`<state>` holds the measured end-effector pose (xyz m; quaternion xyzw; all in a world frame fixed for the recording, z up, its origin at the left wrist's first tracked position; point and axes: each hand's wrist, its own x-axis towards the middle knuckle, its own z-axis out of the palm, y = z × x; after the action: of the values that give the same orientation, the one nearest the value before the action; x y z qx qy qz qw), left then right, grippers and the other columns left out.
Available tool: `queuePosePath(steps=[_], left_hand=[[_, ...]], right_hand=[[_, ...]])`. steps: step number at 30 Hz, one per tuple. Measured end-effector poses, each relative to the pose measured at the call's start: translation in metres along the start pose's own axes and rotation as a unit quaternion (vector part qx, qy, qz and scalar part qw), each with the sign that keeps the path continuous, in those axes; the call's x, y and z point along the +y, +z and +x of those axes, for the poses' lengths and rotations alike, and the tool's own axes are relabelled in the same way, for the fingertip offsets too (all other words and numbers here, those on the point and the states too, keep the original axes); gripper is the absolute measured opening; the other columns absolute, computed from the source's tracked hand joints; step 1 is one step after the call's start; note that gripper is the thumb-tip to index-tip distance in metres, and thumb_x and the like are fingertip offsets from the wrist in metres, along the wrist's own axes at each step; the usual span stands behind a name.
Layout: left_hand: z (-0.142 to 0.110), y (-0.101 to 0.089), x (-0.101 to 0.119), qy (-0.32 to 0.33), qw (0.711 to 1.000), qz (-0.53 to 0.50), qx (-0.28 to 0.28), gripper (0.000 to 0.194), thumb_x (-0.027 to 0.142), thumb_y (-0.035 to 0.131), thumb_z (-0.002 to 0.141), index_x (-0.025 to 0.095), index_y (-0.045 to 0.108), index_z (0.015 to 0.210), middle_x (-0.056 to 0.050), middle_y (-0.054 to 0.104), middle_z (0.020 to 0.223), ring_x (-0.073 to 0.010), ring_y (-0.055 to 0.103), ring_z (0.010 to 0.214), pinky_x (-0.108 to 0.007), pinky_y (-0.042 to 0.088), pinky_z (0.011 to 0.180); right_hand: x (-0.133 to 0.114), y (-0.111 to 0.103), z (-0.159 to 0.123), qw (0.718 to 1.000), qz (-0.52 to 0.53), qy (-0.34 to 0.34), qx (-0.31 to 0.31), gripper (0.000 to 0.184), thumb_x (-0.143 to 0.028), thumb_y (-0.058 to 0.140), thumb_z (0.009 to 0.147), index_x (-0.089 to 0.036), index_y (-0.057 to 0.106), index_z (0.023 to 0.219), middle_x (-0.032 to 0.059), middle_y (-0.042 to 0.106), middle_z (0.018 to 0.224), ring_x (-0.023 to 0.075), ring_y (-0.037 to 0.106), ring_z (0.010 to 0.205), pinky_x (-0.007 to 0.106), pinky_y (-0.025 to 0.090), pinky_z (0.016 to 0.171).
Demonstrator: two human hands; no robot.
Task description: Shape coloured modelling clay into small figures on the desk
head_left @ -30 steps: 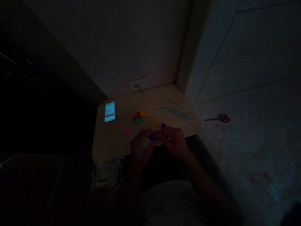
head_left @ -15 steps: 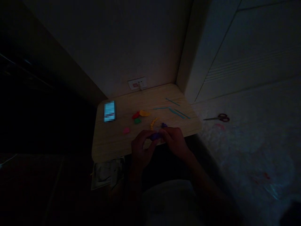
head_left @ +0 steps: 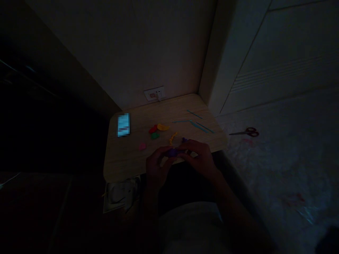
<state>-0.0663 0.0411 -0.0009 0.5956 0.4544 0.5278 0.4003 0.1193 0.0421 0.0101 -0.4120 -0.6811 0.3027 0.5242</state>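
Over the front edge of a small wooden table (head_left: pixel 124 158), my left hand (head_left: pixel 157 165) pinches a lump of purple modelling clay (head_left: pixel 172 152) between thumb and fingers. My right hand (head_left: pixel 198 155) grips the same lump from the right, its fingertips closed on that end. A smaller purple clay piece (head_left: pixel 184 140) lies just beyond my right fingers. Behind the lump is a beaded yellow clay strip (head_left: pixel 173 137). Red clay (head_left: pixel 153 129), orange-yellow clay (head_left: pixel 162 127) and green clay (head_left: pixel 155 135) sit clustered farther left, with pink clay (head_left: pixel 142 146) nearer me.
Several thin blue-green modelling tools (head_left: pixel 199 127) lie at the table's right. A phone with a lit screen (head_left: pixel 123 125) is at the left. Scissors (head_left: pixel 245 132) rest on the floor to the right. A box (head_left: pixel 122 194) stands below the front left corner. A wall socket (head_left: pixel 155 94) is behind.
My right hand has turned a little and its fingers have stretched across the purple clay. My left hand has shifted slightly left. The other things lie as before.
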Motion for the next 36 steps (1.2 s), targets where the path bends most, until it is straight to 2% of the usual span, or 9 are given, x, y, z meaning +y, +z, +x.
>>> queuePosePath(steps=[4,10,17,19,22,25,29,36], left_hand=[[-0.001,0.0,-0.001,0.003,1.0,0.003,0.004,0.035,0.042,0.085,0.08,0.019,0.077,0.105,-0.008,0.079,0.101,-0.0217,0.075,0.09,-0.032,0.062,0.084],[-0.002,0.001,0.0,0.038,0.999,0.013,-0.011,0.027,0.033,0.082,0.083,0.02,0.075,0.106,-0.006,0.077,0.102,-0.0197,0.073,0.094,-0.03,0.06,0.085],[-0.002,0.006,0.006,0.059,0.998,0.02,-0.02,0.022,0.029,0.08,0.084,0.02,0.073,0.103,-0.006,0.074,0.099,-0.0192,0.071,0.093,-0.031,0.06,0.084],[-0.002,0.006,0.006,0.046,0.999,0.008,-0.017,0.023,0.03,0.08,0.085,0.02,0.073,0.104,-0.006,0.075,0.099,-0.019,0.072,0.092,-0.03,0.06,0.084],[-0.001,0.005,0.004,0.024,1.0,-0.016,0.008,0.027,0.035,0.081,0.084,0.02,0.072,0.105,-0.006,0.076,0.1,-0.0191,0.074,0.092,-0.03,0.061,0.085],[0.0,0.003,0.003,0.004,1.0,-0.016,0.017,0.033,0.043,0.083,0.082,0.019,0.073,0.102,-0.006,0.078,0.096,-0.02,0.075,0.089,-0.03,0.061,0.082],[0.0,0.002,0.001,-0.002,1.0,-0.018,0.018,0.038,0.05,0.083,0.08,0.019,0.073,0.098,-0.006,0.078,0.09,-0.0198,0.075,0.084,-0.029,0.061,0.076],[-0.002,0.004,0.001,0.017,0.999,-0.015,0.023,0.033,0.043,0.084,0.081,0.019,0.072,0.099,-0.005,0.075,0.092,-0.018,0.073,0.084,-0.028,0.061,0.077]], right_hand=[[-0.003,0.001,-0.001,1.0,-0.022,-0.014,0.009,0.016,-0.036,0.071,0.097,-0.023,0.081,0.096,0.0064,0.079,0.089,0.0183,0.069,0.073,0.031,0.057,0.066],[-0.003,0.007,-0.003,0.999,-0.03,-0.008,0.019,0.012,-0.03,0.07,0.095,-0.021,0.077,0.092,0.0041,0.076,0.083,0.0157,0.065,0.066,0.028,0.052,0.061],[-0.005,0.011,-0.002,0.998,-0.019,0.064,0.003,0.038,-0.034,0.052,0.105,-0.019,0.065,0.072,0.0008,0.066,0.067,0.0141,0.061,0.064,0.027,0.045,0.062],[-0.004,0.01,-0.002,0.998,-0.004,0.066,-0.001,0.034,-0.035,0.054,0.104,-0.019,0.066,0.077,0.0011,0.067,0.07,0.0142,0.062,0.065,0.027,0.046,0.062],[-0.002,0.008,-0.004,0.998,0.021,0.054,0.007,0.018,-0.037,0.065,0.099,-0.02,0.072,0.101,0.0047,0.074,0.088,0.0158,0.066,0.072,0.026,0.05,0.061],[-0.002,0.005,-0.005,1.0,0.02,0.024,-0.002,0.031,-0.037,0.077,0.091,-0.022,0.072,0.118,0.0073,0.076,0.101,0.0157,0.067,0.071,0.027,0.054,0.06],[-0.004,0.005,-0.004,1.0,-0.007,-0.009,-0.009,0.019,-0.038,0.075,0.094,-0.024,0.078,0.107,0.0062,0.078,0.093,0.0166,0.068,0.071,0.029,0.055,0.064],[-0.004,0.007,-0.004,0.999,-0.034,-0.008,0.01,0.012,-0.031,0.07,0.098,-0.022,0.078,0.095,0.0052,0.078,0.086,0.0176,0.068,0.071,0.029,0.053,0.063]])
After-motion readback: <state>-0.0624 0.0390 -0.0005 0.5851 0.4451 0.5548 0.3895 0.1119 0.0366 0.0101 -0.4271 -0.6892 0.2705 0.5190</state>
